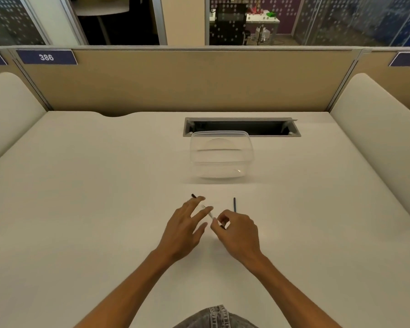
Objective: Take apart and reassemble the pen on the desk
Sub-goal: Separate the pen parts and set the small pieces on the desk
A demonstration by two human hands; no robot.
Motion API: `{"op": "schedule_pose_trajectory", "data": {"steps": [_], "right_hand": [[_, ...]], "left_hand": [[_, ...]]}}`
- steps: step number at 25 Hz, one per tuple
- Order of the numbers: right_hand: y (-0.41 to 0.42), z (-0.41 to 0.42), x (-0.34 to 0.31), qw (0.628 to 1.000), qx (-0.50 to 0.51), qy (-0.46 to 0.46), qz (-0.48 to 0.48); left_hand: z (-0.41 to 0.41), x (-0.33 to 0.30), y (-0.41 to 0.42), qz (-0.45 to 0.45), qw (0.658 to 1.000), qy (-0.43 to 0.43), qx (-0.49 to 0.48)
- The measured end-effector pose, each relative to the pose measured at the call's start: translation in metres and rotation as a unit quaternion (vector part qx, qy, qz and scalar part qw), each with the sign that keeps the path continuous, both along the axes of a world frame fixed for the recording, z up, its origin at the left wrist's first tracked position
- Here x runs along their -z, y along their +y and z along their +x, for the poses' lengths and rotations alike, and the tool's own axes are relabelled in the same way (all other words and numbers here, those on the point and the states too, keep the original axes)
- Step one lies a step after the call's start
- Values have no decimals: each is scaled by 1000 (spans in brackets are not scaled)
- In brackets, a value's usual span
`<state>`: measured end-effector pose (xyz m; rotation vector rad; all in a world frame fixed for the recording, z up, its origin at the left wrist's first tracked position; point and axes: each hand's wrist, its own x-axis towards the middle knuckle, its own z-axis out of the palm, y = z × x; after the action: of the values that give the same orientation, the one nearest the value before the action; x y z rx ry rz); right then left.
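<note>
A clear pen barrel (pixel 207 212) with a black end (pixel 193 196) lies slanted on the white desk (pixel 104 185). My left hand (pixel 187 226) rests over it with fingers spread, fingertips on the barrel. My right hand (pixel 237 230) is curled, its thumb and forefinger pinching the barrel's near end, where a small dark piece (pixel 222 226) shows. A thin dark blue ink refill (pixel 234 204) lies apart on the desk just beyond my right hand.
A clear plastic container (pixel 220 155) stands beyond the hands, in front of a cable slot (pixel 242 127) in the desk. A tan partition (pixel 187 81) closes the back. White side panels flank the desk.
</note>
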<state>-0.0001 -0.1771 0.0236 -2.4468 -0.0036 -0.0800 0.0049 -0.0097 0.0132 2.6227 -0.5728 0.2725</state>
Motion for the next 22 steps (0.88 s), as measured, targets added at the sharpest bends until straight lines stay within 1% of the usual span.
{"op": "schedule_pose_trajectory", "data": {"steps": [2, 4, 7, 9, 12, 14, 16, 19, 22], "right_hand": [[-6, -5, -15, 996, -13, 7, 91], [-12, -8, -29, 984, -30, 10, 178], [-18, -11, -48, 964, -35, -6, 264], [-20, -12, -61, 962, -28, -39, 268], [-19, -12, -75, 970, 6, -102, 220], [-18, -12, -81, 972, 29, -127, 196], [-17, -10, -83, 968, 42, -126, 211], [-14, -9, -86, 958, 59, -97, 262], [-14, -6, -88, 959, 65, -72, 266]], "left_hand": [[1, -13, -2, -14, 999, -38, 19], [2, -27, -5, -27, 996, -74, 31], [0, -50, -7, -39, 992, -113, 51], [-3, -65, -7, -26, 991, -115, 66], [-7, -84, -7, 7, 990, -112, 84], [-9, -93, -8, 23, 988, -120, 91], [-11, -101, -9, 29, 988, -124, 90], [-13, -110, -9, 24, 987, -132, 85], [-15, -116, -12, 38, 985, -150, 77]]}}
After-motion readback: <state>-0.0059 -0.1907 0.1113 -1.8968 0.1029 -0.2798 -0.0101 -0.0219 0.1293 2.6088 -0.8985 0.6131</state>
